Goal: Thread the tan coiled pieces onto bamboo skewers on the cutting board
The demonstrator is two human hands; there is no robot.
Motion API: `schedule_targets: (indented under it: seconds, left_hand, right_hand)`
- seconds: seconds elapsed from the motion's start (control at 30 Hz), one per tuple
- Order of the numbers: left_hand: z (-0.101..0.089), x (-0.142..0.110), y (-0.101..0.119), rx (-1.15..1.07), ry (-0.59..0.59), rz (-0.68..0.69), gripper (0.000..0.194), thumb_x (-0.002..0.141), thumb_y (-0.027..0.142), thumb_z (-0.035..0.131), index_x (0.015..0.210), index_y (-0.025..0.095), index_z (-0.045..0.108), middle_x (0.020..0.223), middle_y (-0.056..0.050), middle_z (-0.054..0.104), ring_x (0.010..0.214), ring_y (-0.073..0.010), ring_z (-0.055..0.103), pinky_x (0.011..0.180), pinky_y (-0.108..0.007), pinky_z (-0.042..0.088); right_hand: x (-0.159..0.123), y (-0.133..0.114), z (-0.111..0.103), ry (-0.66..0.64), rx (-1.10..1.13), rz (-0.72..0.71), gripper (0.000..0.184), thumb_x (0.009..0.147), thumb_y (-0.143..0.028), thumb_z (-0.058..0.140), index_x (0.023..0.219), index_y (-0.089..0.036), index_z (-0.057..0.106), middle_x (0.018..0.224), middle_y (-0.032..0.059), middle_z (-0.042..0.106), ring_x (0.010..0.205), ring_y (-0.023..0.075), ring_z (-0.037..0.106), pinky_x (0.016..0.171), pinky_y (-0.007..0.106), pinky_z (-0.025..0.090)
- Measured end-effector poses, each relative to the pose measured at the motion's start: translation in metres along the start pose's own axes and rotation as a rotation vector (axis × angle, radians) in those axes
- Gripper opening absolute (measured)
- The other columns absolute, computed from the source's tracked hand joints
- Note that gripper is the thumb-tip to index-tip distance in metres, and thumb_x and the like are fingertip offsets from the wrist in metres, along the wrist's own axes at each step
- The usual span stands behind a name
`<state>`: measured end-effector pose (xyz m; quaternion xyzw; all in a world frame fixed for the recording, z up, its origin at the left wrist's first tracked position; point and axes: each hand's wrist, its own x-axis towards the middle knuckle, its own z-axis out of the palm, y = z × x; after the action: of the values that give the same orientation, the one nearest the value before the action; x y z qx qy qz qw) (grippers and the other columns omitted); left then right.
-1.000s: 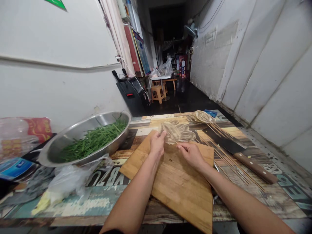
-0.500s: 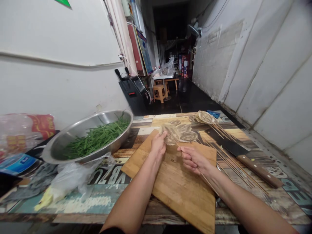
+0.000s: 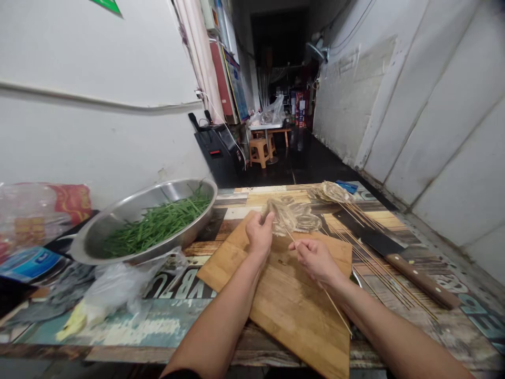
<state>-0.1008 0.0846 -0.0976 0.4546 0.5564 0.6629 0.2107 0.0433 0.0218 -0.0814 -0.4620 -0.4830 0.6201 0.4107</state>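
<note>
A wooden cutting board [image 3: 288, 310] lies slantwise on the patterned table. At its far edge is a pile of thin beige bean-curd sheets [image 3: 294, 215]. My left hand [image 3: 259, 234] is closed, pinching the near left sheet of that pile. My right hand [image 3: 315, 259] is closed on a thin bamboo skewer [image 3: 333, 309]. The skewer's tip pokes into the pinched sheet and its tail runs back beside my right forearm.
A steel basin [image 3: 130, 210] of green chives [image 3: 158, 223] stands left. Clear plastic bags [image 3: 114, 287] lie in front of it. To the right lie loose skewers [image 3: 379, 273], a wood-handled cleaver [image 3: 398, 258] and a finished skewered bundle [image 3: 331, 192]. Packages [image 3: 35, 226] sit far left.
My right hand drew back slightly and then pushed the skewer forward into the sheet held by my left hand. The view shifted a little to the right.
</note>
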Motion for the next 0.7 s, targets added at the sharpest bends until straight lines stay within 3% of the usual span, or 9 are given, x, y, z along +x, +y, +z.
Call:
schedule_targets:
  seconds: [0.1,0.27,0.33,0.4,0.5,0.57,0.63,0.7]
  left_hand:
    - [-0.004,-0.002,0.003,0.135,-0.028,0.136,0.036,0.076,0.039,0.06,0.055,0.016,0.041,0.054,0.005,0.035,0.053,-0.0077,0.031,0.052,-0.02,0.026]
    - [-0.007,-0.002,0.006,0.191,-0.084,0.167,0.031,0.078,0.038,0.057,0.059,0.016,0.047,0.056,0.004,0.04,0.054,-0.0086,0.035,0.054,-0.021,0.029]
    - [-0.007,-0.002,0.007,0.192,-0.096,0.164,0.029,0.079,0.038,0.057,0.061,0.016,0.049,0.056,0.004,0.041,0.054,-0.0089,0.036,0.054,-0.021,0.03]
    - [-0.007,-0.002,0.009,0.191,-0.103,0.161,0.027,0.079,0.038,0.056,0.063,0.016,0.052,0.056,0.004,0.043,0.055,-0.0093,0.037,0.054,-0.021,0.03]
    - [-0.007,-0.002,0.013,0.207,-0.107,0.172,0.024,0.079,0.036,0.057,0.066,0.015,0.056,0.055,0.004,0.044,0.054,-0.0097,0.039,0.053,-0.021,0.03]
    - [-0.007,-0.002,0.014,0.221,-0.109,0.184,0.023,0.078,0.035,0.057,0.066,0.016,0.058,0.054,0.004,0.045,0.054,-0.0099,0.039,0.053,-0.021,0.03]
    - [-0.008,-0.002,0.014,0.239,-0.109,0.198,0.024,0.079,0.035,0.057,0.065,0.016,0.057,0.054,0.004,0.045,0.054,-0.0101,0.04,0.054,-0.022,0.03]
    - [-0.009,-0.001,0.014,0.256,-0.111,0.204,0.025,0.079,0.035,0.057,0.063,0.016,0.056,0.053,0.004,0.044,0.053,-0.0101,0.04,0.054,-0.022,0.03]
  right_hand:
    - [-0.003,-0.006,-0.001,-0.012,0.103,0.021,0.033,0.065,-0.047,0.054,0.077,-0.016,0.054,0.037,-0.0135,0.03,0.03,0.0026,0.013,0.031,0.018,0.012]
    - [-0.002,-0.007,-0.008,-0.19,0.255,0.084,0.042,0.063,-0.054,0.061,0.082,-0.018,0.052,0.038,-0.0154,0.025,0.027,0.0029,0.014,0.03,0.018,0.011]
    - [0.002,-0.002,-0.01,-0.201,0.235,0.072,0.041,0.067,-0.055,0.058,0.083,-0.019,0.052,0.039,-0.0152,0.023,0.028,0.0037,0.014,0.031,0.019,0.012]
    - [0.006,0.004,-0.01,-0.113,0.068,-0.046,0.033,0.072,-0.05,0.052,0.079,-0.018,0.054,0.04,-0.0121,0.028,0.031,0.0052,0.02,0.034,0.02,0.016]
    - [0.01,0.014,-0.01,0.069,-0.372,-0.395,0.025,0.08,-0.034,0.043,0.068,-0.017,0.057,0.052,-0.0001,0.051,0.047,0.0112,0.043,0.048,0.024,0.032]
    - [0.01,0.019,-0.011,0.121,-0.645,-0.558,0.027,0.083,-0.026,0.038,0.068,-0.016,0.058,0.063,0.006,0.059,0.057,0.0151,0.051,0.057,0.027,0.035]
    - [0.009,0.021,-0.011,0.135,-0.795,-0.623,0.029,0.085,-0.023,0.035,0.07,-0.016,0.059,0.064,0.0074,0.06,0.057,0.0157,0.05,0.058,0.029,0.033]
    - [0.009,0.02,-0.011,0.108,-0.758,-0.626,0.029,0.085,-0.025,0.036,0.068,-0.016,0.057,0.06,0.0058,0.056,0.054,0.0144,0.047,0.055,0.028,0.032]
